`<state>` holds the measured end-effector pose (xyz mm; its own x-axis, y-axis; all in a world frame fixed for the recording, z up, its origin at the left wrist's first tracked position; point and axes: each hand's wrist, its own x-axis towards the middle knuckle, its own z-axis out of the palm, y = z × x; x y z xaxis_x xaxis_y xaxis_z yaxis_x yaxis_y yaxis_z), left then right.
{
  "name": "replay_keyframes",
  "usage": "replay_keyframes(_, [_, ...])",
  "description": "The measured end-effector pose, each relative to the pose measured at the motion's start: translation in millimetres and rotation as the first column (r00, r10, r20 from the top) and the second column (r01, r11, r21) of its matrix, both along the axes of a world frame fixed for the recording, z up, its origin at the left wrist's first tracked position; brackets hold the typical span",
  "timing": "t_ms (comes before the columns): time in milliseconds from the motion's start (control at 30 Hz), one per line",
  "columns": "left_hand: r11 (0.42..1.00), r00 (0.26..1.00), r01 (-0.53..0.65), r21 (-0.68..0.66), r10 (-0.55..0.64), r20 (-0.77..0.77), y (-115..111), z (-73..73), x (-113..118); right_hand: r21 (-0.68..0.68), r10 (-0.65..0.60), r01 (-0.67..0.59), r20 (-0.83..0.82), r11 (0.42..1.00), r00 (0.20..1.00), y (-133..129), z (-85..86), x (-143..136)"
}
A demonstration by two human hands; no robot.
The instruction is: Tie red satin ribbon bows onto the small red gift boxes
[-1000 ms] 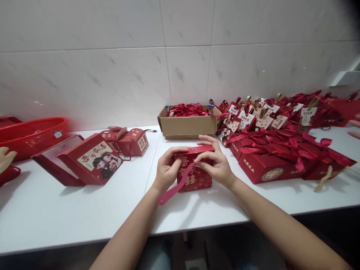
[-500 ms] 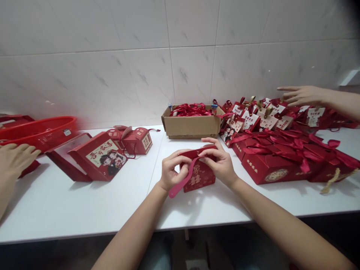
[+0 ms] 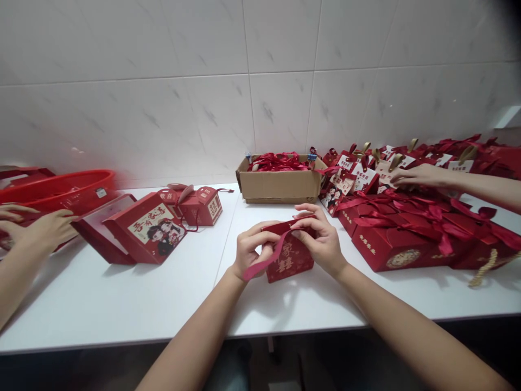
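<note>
A small red gift box (image 3: 291,260) with gold lettering stands on the white table between my hands. Across its top edge lies a pinkish-red strap (image 3: 260,265), whose loose end hangs down to the left. My left hand (image 3: 253,247) is closed at the box's upper left edge, fingers curled behind the strap. At the upper right corner, my right hand (image 3: 323,239) pinches the strap against the box top between thumb and fingers. The fastening under those fingertips is hidden.
Behind stands a cardboard box (image 3: 280,187) of red ribbons. Ribbon-tied boxes (image 3: 378,247) sit right, near a co-worker's hand (image 3: 421,176). Leftward are an open red box (image 3: 140,236), small boxes (image 3: 207,209), a red basket (image 3: 91,184) and another person's hands (image 3: 51,231).
The strap's loose end has lifted a little, while my hands keep almost the same place. At right, the co-worker's hand has come down among the small bags. A second hand now shows at far left.
</note>
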<state>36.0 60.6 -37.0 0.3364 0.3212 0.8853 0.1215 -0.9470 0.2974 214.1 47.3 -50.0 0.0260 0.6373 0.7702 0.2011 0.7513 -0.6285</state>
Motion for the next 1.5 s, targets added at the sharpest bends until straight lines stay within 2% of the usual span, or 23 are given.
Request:
replay_keyframes(233, [0.999, 0.999, 0.044, -0.027, -0.044, 0.012, -3, 1.7, 1, 0.024, -0.032, 0.034, -0.065, 0.999, 0.997, -1, -3.1, -5])
replay_keyframes(333, [0.995, 0.996, 0.085, -0.043, -0.084, 0.006, -1, 0.7, 0, -0.054, 0.002, -0.011, -0.166, 0.998, 0.986, -1, -3.1, -6])
replay_keyframes(467, [0.989, 0.991, 0.133, -0.068, -0.135, -0.022, 1, -1.7, -2, -0.217, 0.032, -0.073, -0.185, 0.973, 0.982, -2, -2.2, -3])
replay_keyframes(567, [0.972, 0.978, 0.205, -0.117, -0.199, 0.062, 1, -6.1, 1, -0.246, 0.012, -0.063, -0.203, 0.967, 0.979, -1, -1.3, -2])
replay_keyframes(700, [0.915, 0.935, 0.329, -0.234, -0.281, 0.215, -2, -11.9, 6, -0.169, -0.026, -0.009, -0.202, 0.986, 0.979, -3, 1.1, -3])
replay_keyframes(767, [0.894, 0.943, 0.32, -0.314, -0.268, 0.199, -3, -11.3, 7, -0.098, -0.036, 0.019, -0.177, 0.995, 0.984, -4, 2.5, -4])
replay_keyframes(867, [0.888, 0.97, 0.241, -0.392, -0.213, 0.115, -4, -5.9, 6, 0.035, -0.022, 0.025, -0.093, 0.999, 0.995, -7, 3.9, -2])
replay_keyframes(933, [0.92, 0.982, 0.187, -0.345, -0.179, 0.055, -4, -1.4, 6, 0.118, -0.011, 0.015, -0.034, 0.993, 0.999, -9, 4.3, 0])
replay_keyframes(1033, [0.971, 0.987, 0.158, -0.18, -0.163, -0.013, -2, 3.1, 6, 0.206, 0.008, -0.011, 0.012, 0.978, 1.0, -11, 4.6, 2])
replay_keyframes(1133, [0.987, 0.99, 0.132, -0.089, -0.136, -0.034, -1, 3.5, 7, 0.242, 0.03, -0.038, 0.035, 0.97, 0.999, -13, 5.8, 2])
replay_keyframes(1267, [0.994, 0.996, 0.083, -0.067, -0.084, -0.013, -1, 1.8, 7, 0.278, 0.057, -0.076, 0.077, 0.958, 0.995, -15, 8.8, 1])
replay_keyframes(1367, [0.993, 0.996, 0.089, -0.076, -0.089, 0.004, -2, 2.1, 7, 0.279, 0.045, -0.069, 0.091, 0.958, 0.995, -15, 9.4, 0])
replay_keyframes(1500, [0.975, 0.994, 0.105, -0.195, -0.099, 0.044, -1, 1.8, 6, 0.202, -0.018, 0.01, 0.034, 0.979, 0.999, -12, 6.7, 0])
